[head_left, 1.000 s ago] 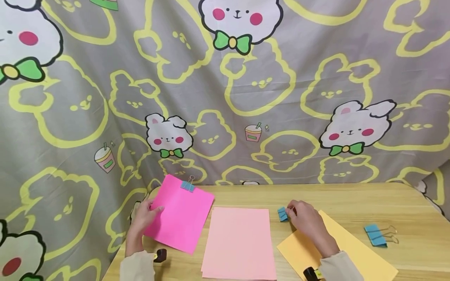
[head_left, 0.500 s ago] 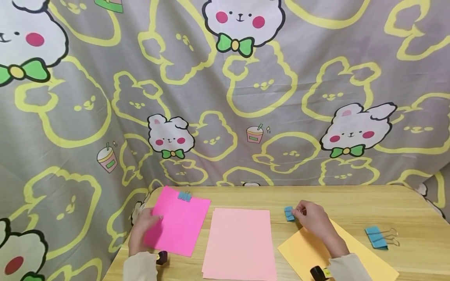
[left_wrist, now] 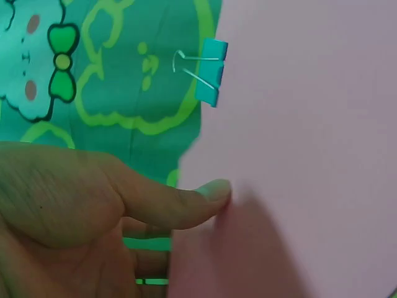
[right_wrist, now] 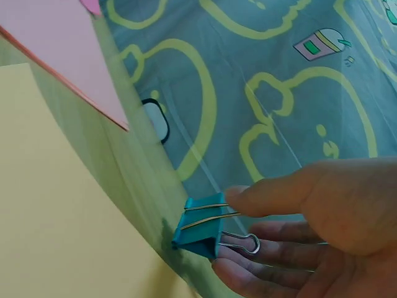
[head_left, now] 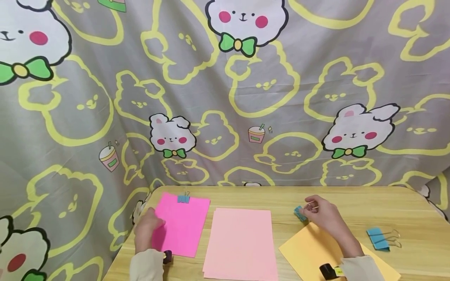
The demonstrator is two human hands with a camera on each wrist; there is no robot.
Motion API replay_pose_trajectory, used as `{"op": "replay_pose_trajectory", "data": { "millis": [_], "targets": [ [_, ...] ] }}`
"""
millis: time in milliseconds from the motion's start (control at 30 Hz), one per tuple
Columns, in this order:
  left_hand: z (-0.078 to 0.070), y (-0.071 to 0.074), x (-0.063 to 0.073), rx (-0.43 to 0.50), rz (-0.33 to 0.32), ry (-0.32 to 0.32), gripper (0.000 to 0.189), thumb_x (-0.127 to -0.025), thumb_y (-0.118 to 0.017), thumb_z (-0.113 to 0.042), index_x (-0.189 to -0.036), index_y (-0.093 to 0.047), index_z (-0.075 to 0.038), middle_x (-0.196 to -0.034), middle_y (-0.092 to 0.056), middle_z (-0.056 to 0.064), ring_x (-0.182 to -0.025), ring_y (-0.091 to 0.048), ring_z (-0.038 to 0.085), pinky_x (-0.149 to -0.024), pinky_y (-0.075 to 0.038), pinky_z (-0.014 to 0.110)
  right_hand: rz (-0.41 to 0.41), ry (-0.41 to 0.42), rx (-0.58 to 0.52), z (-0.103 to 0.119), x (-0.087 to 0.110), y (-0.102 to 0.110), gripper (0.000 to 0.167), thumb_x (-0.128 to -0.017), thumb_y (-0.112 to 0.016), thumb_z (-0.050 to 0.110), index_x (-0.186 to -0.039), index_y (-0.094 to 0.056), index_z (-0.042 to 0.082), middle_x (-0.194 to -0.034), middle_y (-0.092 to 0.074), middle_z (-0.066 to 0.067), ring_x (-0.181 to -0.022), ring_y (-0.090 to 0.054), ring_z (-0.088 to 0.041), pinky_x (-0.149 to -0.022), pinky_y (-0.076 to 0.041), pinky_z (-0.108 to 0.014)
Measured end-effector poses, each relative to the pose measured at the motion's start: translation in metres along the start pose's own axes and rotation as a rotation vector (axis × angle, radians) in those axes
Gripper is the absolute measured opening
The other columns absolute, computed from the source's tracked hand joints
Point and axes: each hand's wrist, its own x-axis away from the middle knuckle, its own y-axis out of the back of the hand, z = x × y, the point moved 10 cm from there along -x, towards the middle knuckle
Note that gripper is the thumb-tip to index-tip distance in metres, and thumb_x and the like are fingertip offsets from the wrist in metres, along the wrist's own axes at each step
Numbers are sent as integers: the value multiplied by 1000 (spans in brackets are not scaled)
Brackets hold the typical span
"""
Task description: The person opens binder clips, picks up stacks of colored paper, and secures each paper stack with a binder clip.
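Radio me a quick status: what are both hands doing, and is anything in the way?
Left hand: pinching edge of bright pink rectangular paper. Right hand: pinching blue metal binder clip near yellow-orange rectangular paper. Nothing visibly blocking either hand.

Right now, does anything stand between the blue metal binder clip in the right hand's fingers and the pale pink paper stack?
Nothing visible: only bare light-wood tabletop lies between the held blue binder clip and the pale pink paper stack.

grey curtain (head_left: 211, 95), creased, from 8 through 12 to 3 o'clock; yellow outlines (head_left: 334, 24) all over. printed bunnies (head_left: 242, 26), green bows (head_left: 229, 42), at 3, 8, 9, 10, 12. printed cups (head_left: 256, 134) at 9, and just off centre toward 3. wood table (head_left: 242, 197) at 6.
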Motion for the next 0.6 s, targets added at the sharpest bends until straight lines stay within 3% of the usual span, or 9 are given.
{"op": "replay_pose_trajectory", "data": {
  "millis": [200, 367, 500, 600],
  "targets": [
    [-2, -6, 1, -37, 12, 46, 45, -90, -70, -18, -116, -51, 12, -101, -60, 29, -91, -58, 42, -81, -47, 61, 36, -15, -18, -1, 1, 11, 47, -90, -80, 17, -124, -64, -12, -102, -75, -14, -93, -72, -31, -75, -59, -38],
    [-5, -2, 7, -71, 7, 37, 38, -87, -72, -16, -107, -56, 11, -94, -58, 29, -87, -58, 45, -77, -49, 61, 51, -24, -4, 3, 5, 23, 48, -88, -80, 15, -124, -65, -12, -107, -74, -17, -96, -71, -32, -76, -58, -38],
    [-16, 1, 12, -76, 15, 31, 39, -87, -74, -18, -109, -57, 9, -101, -56, 33, -96, -57, 54, -82, -46, 68, 44, -25, 10, 2, 8, 35, 44, -88, -82, 17, -120, -67, -9, -105, -74, -15, -94, -71, -29, -74, -58, -35],
    [-37, 2, 15, -84, 19, -20, 46, -89, -74, -20, -121, -56, 8, -116, -54, 37, -111, -50, 62, -90, -38, 77, 38, -30, 14, -1, 12, 45, 42, -87, -83, 19, -118, -68, -6, -105, -74, -14, -93, -71, -28, -73, -57, -32]
  ]
}}
